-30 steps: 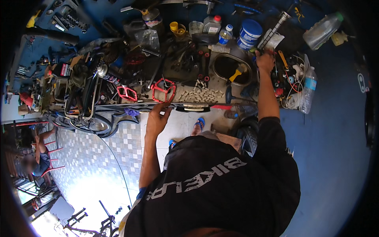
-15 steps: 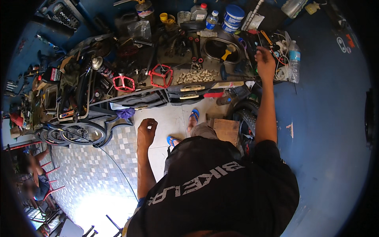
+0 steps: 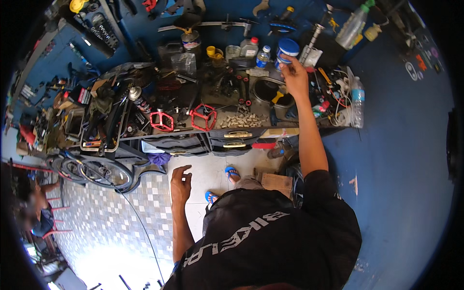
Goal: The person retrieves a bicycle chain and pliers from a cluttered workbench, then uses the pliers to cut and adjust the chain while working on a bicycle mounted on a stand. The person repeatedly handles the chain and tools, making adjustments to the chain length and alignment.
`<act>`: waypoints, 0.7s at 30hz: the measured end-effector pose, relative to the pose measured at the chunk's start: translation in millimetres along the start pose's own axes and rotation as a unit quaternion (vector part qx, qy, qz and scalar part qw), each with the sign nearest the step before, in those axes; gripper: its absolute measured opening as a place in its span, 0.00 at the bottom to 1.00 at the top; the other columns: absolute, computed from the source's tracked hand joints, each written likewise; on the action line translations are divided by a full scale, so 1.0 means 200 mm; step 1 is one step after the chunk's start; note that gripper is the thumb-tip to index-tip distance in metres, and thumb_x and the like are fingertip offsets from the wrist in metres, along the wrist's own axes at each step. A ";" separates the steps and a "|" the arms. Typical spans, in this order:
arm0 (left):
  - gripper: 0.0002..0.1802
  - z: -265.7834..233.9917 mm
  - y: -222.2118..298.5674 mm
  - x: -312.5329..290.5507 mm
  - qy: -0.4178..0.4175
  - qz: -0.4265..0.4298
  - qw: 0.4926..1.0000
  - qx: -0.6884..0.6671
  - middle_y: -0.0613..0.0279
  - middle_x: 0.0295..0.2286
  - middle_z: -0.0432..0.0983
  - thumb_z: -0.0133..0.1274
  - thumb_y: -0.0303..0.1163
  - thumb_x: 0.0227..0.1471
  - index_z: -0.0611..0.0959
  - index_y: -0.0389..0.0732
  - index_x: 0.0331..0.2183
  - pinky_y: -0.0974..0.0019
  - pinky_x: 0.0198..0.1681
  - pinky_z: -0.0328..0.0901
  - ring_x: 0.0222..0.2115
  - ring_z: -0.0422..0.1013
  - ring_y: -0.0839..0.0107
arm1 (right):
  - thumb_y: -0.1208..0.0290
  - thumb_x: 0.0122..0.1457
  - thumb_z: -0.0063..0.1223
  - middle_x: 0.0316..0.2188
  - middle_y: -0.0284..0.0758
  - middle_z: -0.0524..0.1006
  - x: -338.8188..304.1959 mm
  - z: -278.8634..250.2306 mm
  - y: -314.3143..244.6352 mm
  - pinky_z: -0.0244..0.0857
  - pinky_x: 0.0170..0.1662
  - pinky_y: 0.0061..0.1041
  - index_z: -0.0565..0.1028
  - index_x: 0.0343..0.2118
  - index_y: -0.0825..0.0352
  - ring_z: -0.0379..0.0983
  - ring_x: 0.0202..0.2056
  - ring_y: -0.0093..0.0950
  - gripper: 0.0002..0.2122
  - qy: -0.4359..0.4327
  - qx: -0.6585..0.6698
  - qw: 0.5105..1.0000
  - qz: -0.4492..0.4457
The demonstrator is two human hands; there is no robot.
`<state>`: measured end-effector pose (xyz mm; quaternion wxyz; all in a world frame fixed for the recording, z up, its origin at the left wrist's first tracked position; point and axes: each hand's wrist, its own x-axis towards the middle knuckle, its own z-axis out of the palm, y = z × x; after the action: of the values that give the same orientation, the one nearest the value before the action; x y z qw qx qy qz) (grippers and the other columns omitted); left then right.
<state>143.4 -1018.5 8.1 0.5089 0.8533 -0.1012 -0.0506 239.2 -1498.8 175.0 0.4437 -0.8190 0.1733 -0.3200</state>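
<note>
My right hand point(image 3: 296, 79) is stretched over the back of the workbench, in front of a blue tub point(image 3: 288, 46). Its thumb and fingers are apart, with nothing visible between them; whether the fingertips touch the tub I cannot tell. Below that wrist is an oval metal tray point(image 3: 260, 92) with a yellow-handled brush point(image 3: 278, 96) across it. My left hand point(image 3: 181, 184) hangs over the floor before the bench, its fingers loosely bent and apart, holding nothing. Two red bicycle pedals point(image 3: 161, 121) and a heap of chain pieces point(image 3: 243, 121) lie along the bench's front.
A clear water bottle point(image 3: 357, 104) stands at the bench's right end beside tangled cables. Drawers point(image 3: 234, 144) sit under the bench top. A wooden box point(image 3: 277, 183) is near my feet, and bicycle wheels point(image 3: 106, 174) stand at left. Another person sits at far left.
My right hand has moved left and farther back, from above the cluttered right side to the blue tub. My left hand has opened a little. The view has tilted up, showing more wall.
</note>
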 end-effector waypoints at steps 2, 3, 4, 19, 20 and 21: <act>0.19 0.01 -0.01 -0.03 0.002 -0.011 1.000 0.007 0.51 0.45 0.76 0.60 0.21 0.55 0.82 0.42 0.49 0.67 0.28 0.73 0.32 0.79 0.65 | 0.71 0.63 0.60 0.25 0.29 0.79 0.15 0.09 0.01 0.68 0.35 0.21 0.80 0.52 0.61 0.75 0.28 0.18 0.14 -0.031 0.031 0.998 -0.051; 0.18 0.04 0.00 -0.05 0.014 -0.020 1.000 0.006 0.51 0.45 0.76 0.60 0.21 0.55 0.83 0.42 0.49 0.67 0.28 0.73 0.32 0.79 0.64 | 0.72 0.64 0.59 0.27 0.28 0.80 0.20 0.13 0.02 0.69 0.36 0.20 0.80 0.51 0.62 0.75 0.29 0.17 0.13 -0.037 0.061 0.995 -0.066; 0.17 0.06 0.01 -0.06 0.026 -0.030 0.999 0.005 0.51 0.45 0.76 0.61 0.22 0.55 0.83 0.42 0.48 0.67 0.28 0.73 0.33 0.80 0.64 | 0.72 0.65 0.59 0.28 0.25 0.77 0.25 0.18 0.04 0.66 0.29 0.17 0.80 0.51 0.60 0.73 0.28 0.15 0.12 -0.058 0.082 0.992 -0.082; 0.16 0.33 0.24 -0.04 0.008 -0.097 0.992 0.077 0.47 0.44 0.77 0.62 0.28 0.55 0.84 0.38 0.47 0.59 0.39 0.78 0.39 0.81 0.57 | 0.67 0.65 0.59 0.28 0.32 0.81 -0.09 0.69 0.29 0.68 0.35 0.22 0.81 0.46 0.63 0.75 0.28 0.18 0.09 -0.376 0.063 0.922 -0.059; 0.16 0.33 0.24 -0.04 0.012 -0.097 0.992 0.081 0.47 0.44 0.77 0.62 0.28 0.56 0.84 0.38 0.47 0.60 0.39 0.78 0.39 0.80 0.57 | 0.67 0.65 0.59 0.28 0.32 0.82 -0.10 0.70 0.29 0.69 0.35 0.22 0.81 0.46 0.63 0.76 0.28 0.19 0.09 -0.384 0.066 0.919 -0.057; 0.16 0.32 0.25 -0.03 0.016 -0.097 0.991 0.086 0.47 0.44 0.77 0.62 0.28 0.56 0.84 0.38 0.47 0.60 0.39 0.78 0.39 0.80 0.57 | 0.67 0.65 0.59 0.28 0.33 0.82 -0.11 0.71 0.30 0.69 0.35 0.23 0.81 0.46 0.63 0.76 0.29 0.19 0.10 -0.391 0.069 0.916 -0.054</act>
<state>120.3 -1094.7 21.2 0.4279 0.9004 -0.0138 -0.0767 318.8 -1431.8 60.5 0.5135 -0.8543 -0.0805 -0.0092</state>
